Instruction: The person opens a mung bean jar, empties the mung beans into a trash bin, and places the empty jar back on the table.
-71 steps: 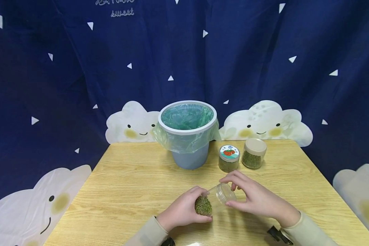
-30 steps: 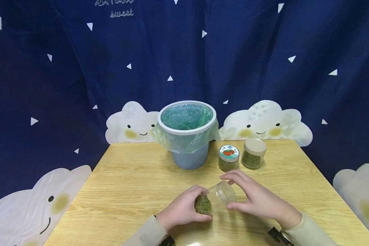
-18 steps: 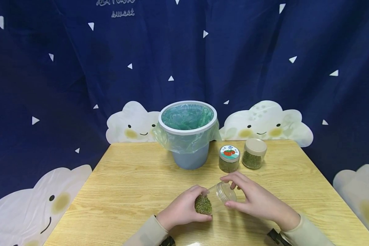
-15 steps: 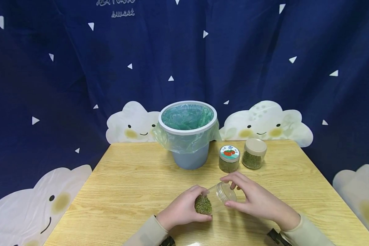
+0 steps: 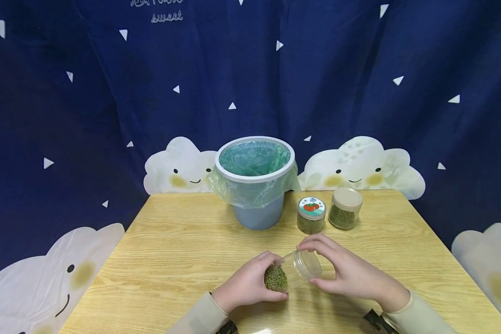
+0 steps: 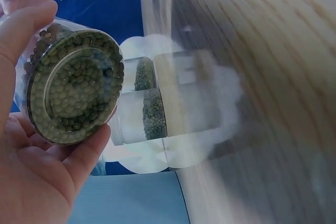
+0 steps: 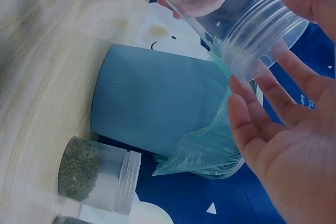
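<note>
Head view, tilted jar (image 5: 292, 270), in left hand (image 5: 251, 284)

L hand (image 5: 250, 283) grips tilted jar (image 5: 294, 267) w/ beans (image 5: 275, 279), R hand (image 5: 347, 271) holds its rim; bin (image 5: 259, 217), short jar (image 5: 311, 223) & tall jar (image 5: 343, 216) stand behind.

I've got a blue-grey bin (image 5: 259, 218) with green liner (image 5: 250, 195) at the far middle of the wooden table (image 5: 171, 241). Right of it: tomato-label jar (image 5: 311, 215), then beige-lidded jar (image 5: 345, 208); contents look like green grains, hard to tell. Navy cloud-print curtain (image 5: 208, 55) behind.
</note>
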The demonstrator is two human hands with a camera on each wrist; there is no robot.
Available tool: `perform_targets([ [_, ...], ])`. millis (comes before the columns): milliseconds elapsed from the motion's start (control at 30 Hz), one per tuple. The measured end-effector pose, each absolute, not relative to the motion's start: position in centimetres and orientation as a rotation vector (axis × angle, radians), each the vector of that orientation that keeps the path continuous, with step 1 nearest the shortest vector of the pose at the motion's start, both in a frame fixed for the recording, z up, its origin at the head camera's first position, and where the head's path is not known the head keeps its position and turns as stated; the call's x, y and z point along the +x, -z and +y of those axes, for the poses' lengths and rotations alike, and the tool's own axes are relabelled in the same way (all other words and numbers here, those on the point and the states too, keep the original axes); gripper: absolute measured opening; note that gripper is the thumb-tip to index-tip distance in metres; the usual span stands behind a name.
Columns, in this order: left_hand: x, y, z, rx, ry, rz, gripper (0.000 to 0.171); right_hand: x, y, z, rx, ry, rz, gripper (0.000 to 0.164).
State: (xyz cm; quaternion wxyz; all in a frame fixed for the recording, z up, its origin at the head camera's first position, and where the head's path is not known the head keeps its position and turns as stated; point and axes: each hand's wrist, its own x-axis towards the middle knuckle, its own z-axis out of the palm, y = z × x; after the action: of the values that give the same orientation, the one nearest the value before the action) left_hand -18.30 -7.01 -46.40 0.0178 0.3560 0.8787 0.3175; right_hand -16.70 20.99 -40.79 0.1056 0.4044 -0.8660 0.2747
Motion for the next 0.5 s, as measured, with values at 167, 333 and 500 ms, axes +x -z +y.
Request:
perform_targets([
  [167,-18.33,46.39,-6.98,1.112,-0.981,2.732,0.07,-16.74,40.86,21.05,1.208,-0.809,-2.526,0.068],
  [333,-18.42,46.48,-7.01,1.112,-0.971,2.725,0.07,-16.71,40.8,21.12,1.195,-0.816,-2.542,0.068],
  [500,-18.43,46.63,-7.13,1.089,-0.974,2.725,0.069,-16.73,40.5,21.39,1.187,-0.837,-2.519,0.07],
])
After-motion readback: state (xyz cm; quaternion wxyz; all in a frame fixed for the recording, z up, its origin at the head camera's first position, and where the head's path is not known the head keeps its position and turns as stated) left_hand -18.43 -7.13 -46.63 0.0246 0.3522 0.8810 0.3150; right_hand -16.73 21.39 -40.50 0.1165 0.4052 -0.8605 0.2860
